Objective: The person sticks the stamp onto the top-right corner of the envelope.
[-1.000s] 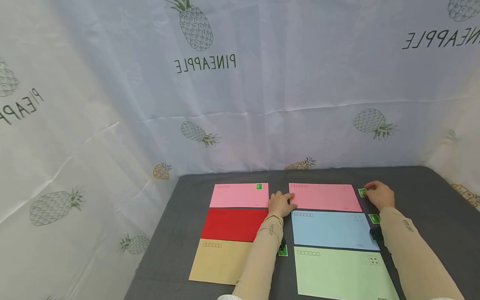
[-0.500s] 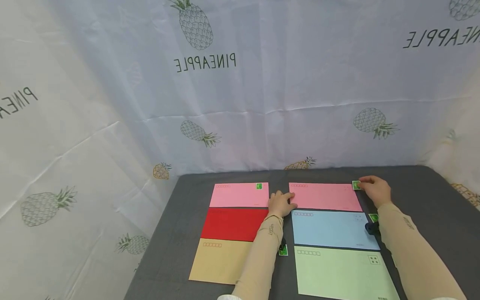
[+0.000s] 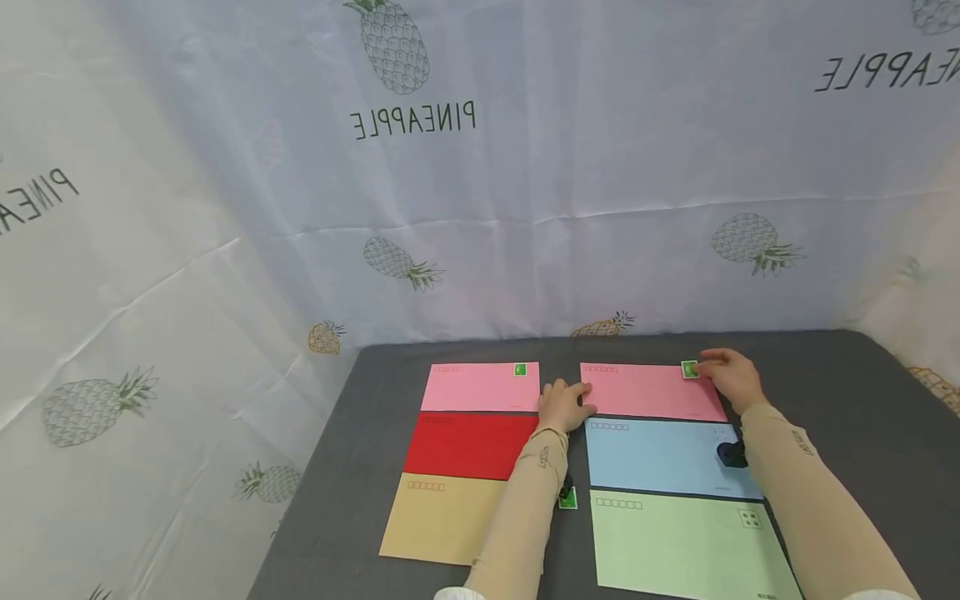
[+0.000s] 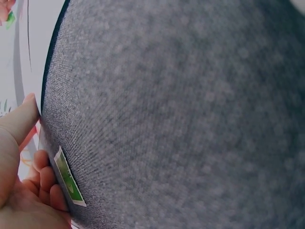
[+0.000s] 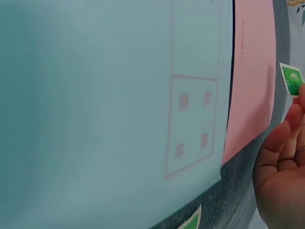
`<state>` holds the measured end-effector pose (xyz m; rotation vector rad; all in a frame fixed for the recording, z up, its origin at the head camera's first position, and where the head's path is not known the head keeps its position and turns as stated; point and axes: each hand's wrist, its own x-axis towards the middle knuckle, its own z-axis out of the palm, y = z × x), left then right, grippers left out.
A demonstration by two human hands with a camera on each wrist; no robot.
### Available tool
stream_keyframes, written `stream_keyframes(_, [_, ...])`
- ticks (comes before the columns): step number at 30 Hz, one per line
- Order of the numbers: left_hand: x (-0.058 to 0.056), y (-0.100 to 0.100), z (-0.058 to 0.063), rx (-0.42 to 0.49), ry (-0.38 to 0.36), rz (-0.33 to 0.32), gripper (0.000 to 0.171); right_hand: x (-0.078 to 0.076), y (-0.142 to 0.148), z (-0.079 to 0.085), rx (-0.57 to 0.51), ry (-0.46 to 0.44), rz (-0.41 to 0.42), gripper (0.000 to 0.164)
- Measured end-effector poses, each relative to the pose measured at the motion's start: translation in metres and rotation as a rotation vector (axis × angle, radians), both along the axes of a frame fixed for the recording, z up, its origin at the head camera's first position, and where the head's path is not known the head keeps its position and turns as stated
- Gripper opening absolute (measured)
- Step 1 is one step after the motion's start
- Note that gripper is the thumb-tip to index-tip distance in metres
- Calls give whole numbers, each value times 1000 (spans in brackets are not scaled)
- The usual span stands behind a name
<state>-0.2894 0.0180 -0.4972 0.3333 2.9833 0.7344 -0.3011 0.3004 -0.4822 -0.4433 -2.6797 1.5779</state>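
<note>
My right hand [image 3: 733, 382] pinches a small green postage stamp [image 3: 688, 369] with a white border, over the top right corner of the right-hand pink envelope [image 3: 637, 392]. In the right wrist view the stamp [image 5: 291, 80] stands tilted at the fingertips. My left hand [image 3: 558, 407] rests at that envelope's left edge, thumb and forefinger spread against it. Another green stamp [image 3: 568, 498] lies on the dark table below the left wrist. Over at the left, a second pink envelope [image 3: 468, 390] carries a stamp [image 3: 520, 369] in its upper right corner.
Below the right pink envelope lie a blue envelope [image 3: 652, 458] and a pale green one [image 3: 675, 542]. The left column has a red envelope [image 3: 465, 446] and a tan one [image 3: 442, 517], partly under my left forearm. A pineapple-print curtain [image 3: 510, 275] hangs behind the dark table [image 3: 322, 500].
My right hand has lifted the stamp from the table right of the pink envelope and carried it left over the envelope's corner. My left hand has stayed at the envelope's left edge.
</note>
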Motion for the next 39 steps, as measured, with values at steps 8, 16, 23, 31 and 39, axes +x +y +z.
stream_keyframes(8, [11, 2, 17, -36, -46, 24, 45, -2, -7, 1, 27, -34, -58, 51])
stream_keyframes(16, [1, 0, 4, -18, -3, 0, 44, -5, -9, -1, 168, -11, -54, 44])
stream_keyframes(23, [8, -1, 14, -20, -30, 8, 44, -7, -15, -2, 241, -38, -58, 46])
stream_keyframes(31, [14, 1, 19, -59, -26, 19, 45, -7, -18, 0, 332, -54, -30, 46])
stream_keyframes(39, [12, -1, 19, -49, -28, 16, 45, -9, -22, -2, 393, -51, -33, 46])
